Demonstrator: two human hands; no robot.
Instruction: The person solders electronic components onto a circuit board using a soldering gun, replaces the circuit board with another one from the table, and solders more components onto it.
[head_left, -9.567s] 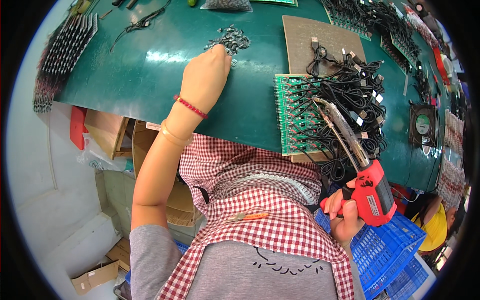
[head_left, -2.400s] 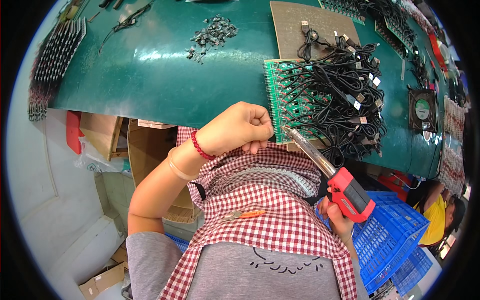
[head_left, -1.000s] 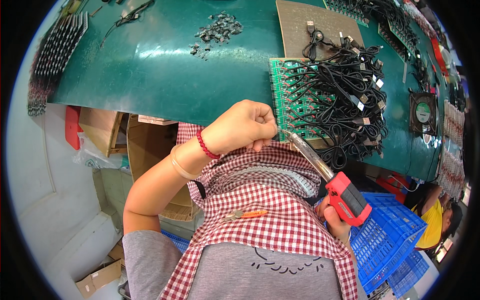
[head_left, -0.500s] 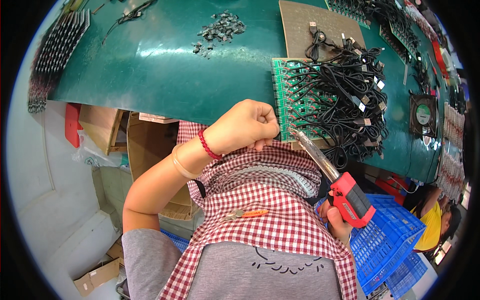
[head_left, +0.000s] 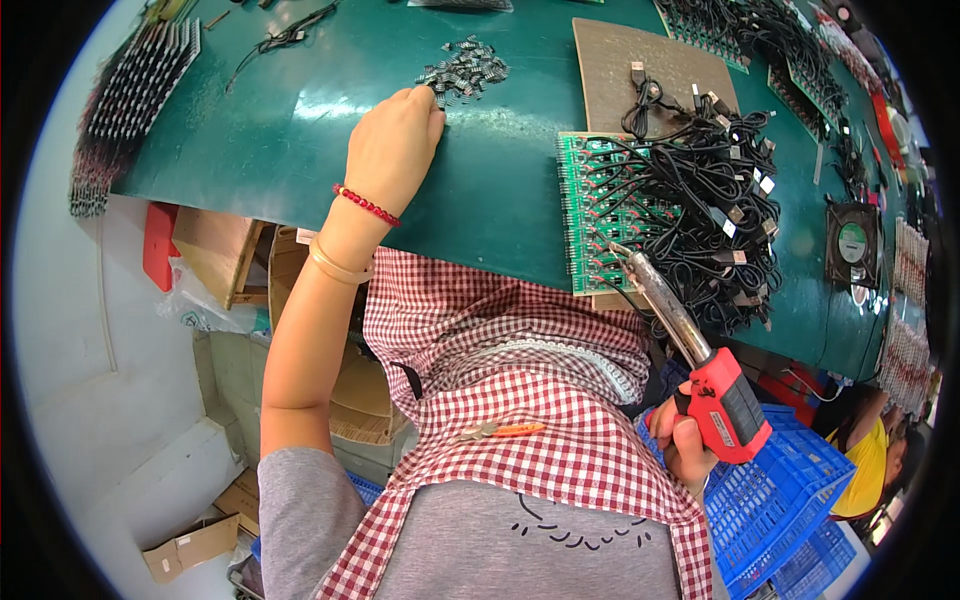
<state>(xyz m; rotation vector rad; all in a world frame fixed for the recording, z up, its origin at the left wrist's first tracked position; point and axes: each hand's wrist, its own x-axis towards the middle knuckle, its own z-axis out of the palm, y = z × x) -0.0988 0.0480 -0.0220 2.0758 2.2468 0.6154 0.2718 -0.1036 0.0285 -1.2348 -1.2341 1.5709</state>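
Observation:
My left hand [head_left: 395, 140] reaches over the green table, its fingers curled together at the near edge of a pile of small dark pin components [head_left: 465, 72]. Its fingertips are mostly hidden behind the hand, so what they pinch, if anything, does not show. In my right hand [head_left: 682, 440] is a soldering iron [head_left: 728, 405] with a red and black grip. The iron's metal barrel slants up and left, its tip over the near part of a green circuit board panel [head_left: 590, 215]. Bundled black USB cables [head_left: 700, 200] are attached to the panel and cover its right side.
A brown board [head_left: 650, 70] lies behind the panel. A small black fan [head_left: 852, 245] stands at the right, and blue crates [head_left: 770, 500] are below the table. Stacked component strips [head_left: 135, 100] stand at the far left. Another person [head_left: 865, 460] is at the right edge.
My left hand has moved from the panel's left edge away and to the left, up to the component pile. The soldering iron stays in my right hand near the panel. The whole view has shifted slightly.

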